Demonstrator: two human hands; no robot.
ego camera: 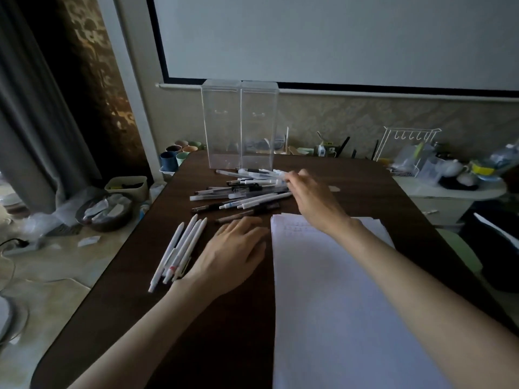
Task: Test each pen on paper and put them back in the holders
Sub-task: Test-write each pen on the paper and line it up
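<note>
Two tall clear holders (240, 124) stand side by side at the far edge of the dark table (157, 318), both looking empty. A heap of several pens (241, 189) lies in front of them. My right hand (311, 197) reaches into the heap's right end, fingertips curled on a white pen (276, 175). My left hand (233, 254) rests flat on the table beside a row of several white pens (179, 248). White paper (342, 304) lies under my right forearm, faint marks near its top.
Coloured cups (177, 155) sit beyond the table's far left corner. A bowl of clutter (105, 211) and a small bin lie on the floor at left. A white wire rack (407, 147) and kitchen items crowd the right shelf.
</note>
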